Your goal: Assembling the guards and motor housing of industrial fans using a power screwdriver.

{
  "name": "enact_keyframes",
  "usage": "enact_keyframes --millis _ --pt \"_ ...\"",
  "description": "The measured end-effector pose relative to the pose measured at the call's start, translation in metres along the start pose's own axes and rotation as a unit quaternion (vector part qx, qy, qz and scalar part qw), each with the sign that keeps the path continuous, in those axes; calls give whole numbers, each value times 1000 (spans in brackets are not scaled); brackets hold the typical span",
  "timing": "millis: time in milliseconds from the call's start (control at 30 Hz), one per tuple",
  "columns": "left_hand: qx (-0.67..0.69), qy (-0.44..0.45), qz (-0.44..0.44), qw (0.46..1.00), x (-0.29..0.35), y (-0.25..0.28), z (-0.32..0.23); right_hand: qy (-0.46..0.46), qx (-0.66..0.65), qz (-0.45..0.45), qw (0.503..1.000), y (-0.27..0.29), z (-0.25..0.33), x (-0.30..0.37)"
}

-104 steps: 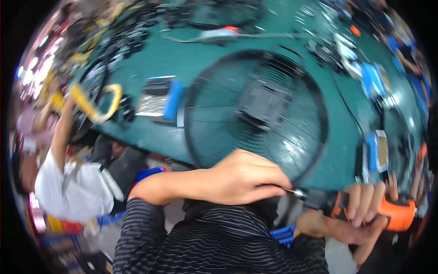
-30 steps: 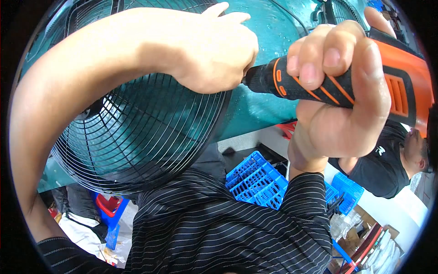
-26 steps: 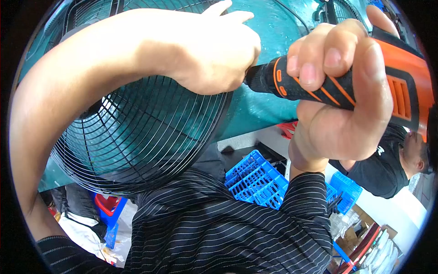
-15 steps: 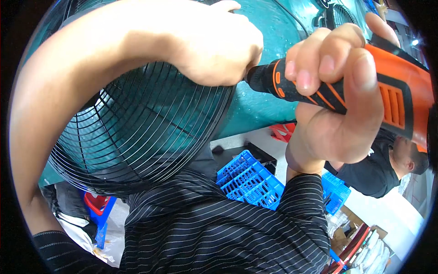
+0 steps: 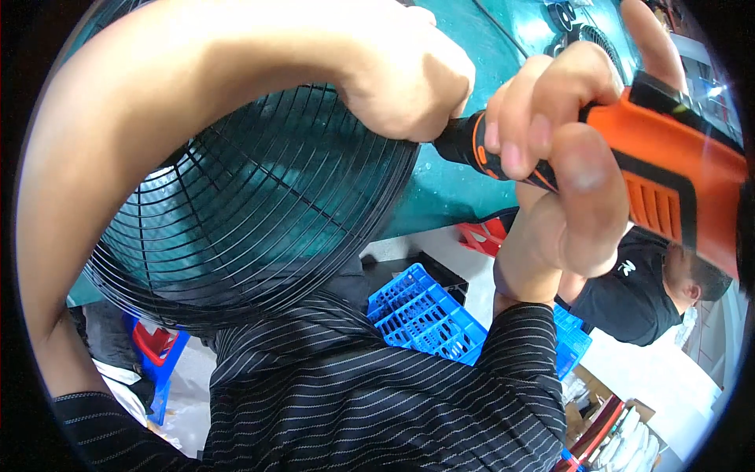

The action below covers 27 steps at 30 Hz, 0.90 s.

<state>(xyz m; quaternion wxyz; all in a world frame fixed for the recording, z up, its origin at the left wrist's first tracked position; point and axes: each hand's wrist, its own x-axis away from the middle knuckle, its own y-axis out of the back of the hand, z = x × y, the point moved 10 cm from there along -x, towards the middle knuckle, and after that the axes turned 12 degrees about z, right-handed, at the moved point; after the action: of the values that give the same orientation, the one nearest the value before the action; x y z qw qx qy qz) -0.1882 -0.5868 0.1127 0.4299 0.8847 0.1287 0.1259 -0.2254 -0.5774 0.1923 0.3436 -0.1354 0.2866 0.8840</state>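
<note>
A round black wire fan guard [image 5: 275, 185] stands tilted against my striped shirt on a green tabletop. My left forearm arches over it, and my left hand [image 5: 409, 75] is closed at its far right rim. What those fingers pinch is hidden behind the knuckles. In my right hand [image 5: 570, 149] is an orange and black power screwdriver [image 5: 668, 165], lying nearly level. Its black nose touches or nearly touches the left hand beside the guard's rim; the bit itself cannot be seen.
The green tabletop [image 5: 436, 189] carries a dark cable and another fan [image 5: 590, 35] farther back. Below are a blue plastic crate [image 5: 429, 318] and a red thing [image 5: 484, 234]. On the right, a person in a dark shirt [image 5: 629, 291] is close to my right arm.
Both hands have shifted slightly right, the screwdriver's nose staying at the left hand. My right-hand fingers have moved on the tool, and its body dips a little lower. The guard has moved slightly.
</note>
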Motion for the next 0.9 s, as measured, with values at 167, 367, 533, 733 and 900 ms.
enact_keyframes --millis 167,367,533,733,900 --pt "15 33 -9 999 -2 -3 10 91 -238 201 946 6 -23 -5" --pt "-2 23 -37 999 -2 -8 16 120 -296 311 895 -16 -13 -22" --pt "51 148 37 987 -21 -10 29 125 -304 313 891 -10 -13 -18" --pt "-19 188 80 979 -12 -6 25 134 -287 224 922 0 -18 -9" --pt "-181 155 -273 932 71 48 -77 129 -316 88 936 45 -8 39"
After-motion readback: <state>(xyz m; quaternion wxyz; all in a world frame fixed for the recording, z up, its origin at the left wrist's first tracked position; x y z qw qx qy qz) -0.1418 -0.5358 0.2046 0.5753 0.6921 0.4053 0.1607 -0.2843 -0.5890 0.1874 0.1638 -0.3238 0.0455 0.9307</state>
